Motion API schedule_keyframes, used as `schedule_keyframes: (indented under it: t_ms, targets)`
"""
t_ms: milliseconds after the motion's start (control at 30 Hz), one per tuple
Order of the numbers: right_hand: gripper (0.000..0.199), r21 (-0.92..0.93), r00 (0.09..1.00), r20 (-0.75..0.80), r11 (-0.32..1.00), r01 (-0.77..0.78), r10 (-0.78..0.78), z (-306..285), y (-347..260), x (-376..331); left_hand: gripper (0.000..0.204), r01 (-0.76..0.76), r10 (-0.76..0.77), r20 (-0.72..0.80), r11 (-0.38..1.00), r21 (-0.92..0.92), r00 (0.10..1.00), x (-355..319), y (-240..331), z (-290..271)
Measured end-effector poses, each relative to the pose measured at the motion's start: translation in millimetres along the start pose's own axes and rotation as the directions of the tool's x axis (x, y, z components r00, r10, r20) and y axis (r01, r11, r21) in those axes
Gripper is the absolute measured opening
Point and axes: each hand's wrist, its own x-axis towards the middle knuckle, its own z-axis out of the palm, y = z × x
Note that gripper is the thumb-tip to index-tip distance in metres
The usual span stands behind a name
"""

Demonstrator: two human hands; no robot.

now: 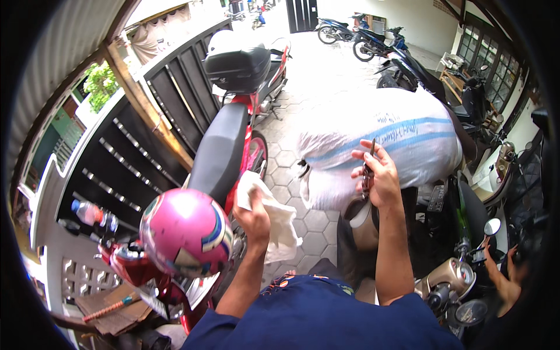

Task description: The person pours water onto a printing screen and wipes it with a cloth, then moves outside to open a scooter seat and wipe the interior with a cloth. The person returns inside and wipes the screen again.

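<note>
My left hand (252,217) is closed on a white cloth (279,227), which hangs down to the right over the paving. Its fingers are partly covered by the fabric. Raised in front of a big white sack (385,131) with blue stripes, my right hand (382,179) grips a slim, dark pointed tool (367,174). The point sticks up past the fingers; its exact kind is unclear. Left of my left hand, a pink helmet (185,232) sits on the front of a red motorcycle with a long black seat (220,153).
A scooter with a black top box (236,65) stands beyond the red motorcycle, along a black gate (119,154). On the right, more motorbikes crowd around the sack, with a round mirror (492,226) sticking up. Another person's arms (503,277) show at the right edge.
</note>
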Motion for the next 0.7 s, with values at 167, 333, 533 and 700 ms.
schedule_keyframes:
  t_ms: [167, 333, 533, 700]
  targets:
    - [0.044, -0.122, 0.988, 0.155, 0.992, 0.015, 0.005, -23.7, -5.8, 81.1, 0.027, -0.091, -0.088, -0.396, 0.907, -0.412, 0.914, 155.8, -64.1, 134.1]
    - [0.043, -0.126, 0.994, 0.108, 0.992, 0.024, -0.010, -70.4, -13.9, 154.3, 0.030, -0.108, -0.056, -0.356, 0.899, -0.425, 0.933, 235.2, -120.7, 200.8]
    - [0.039, -0.009, 0.974, -0.226, 1.000, -0.003, 0.000, -128.1, -41.2, 210.2, 0.029, -0.020, -0.005, -0.133, 0.983, -0.181, 0.991, 289.9, -200.4, 246.9]
    - [0.040, -0.005, 0.834, -0.552, 1.000, 0.002, -0.005, -139.7, -22.8, 244.9, 0.026, 0.111, -0.098, 0.128, 0.989, -0.097, 0.987, 339.3, -290.1, 295.5]
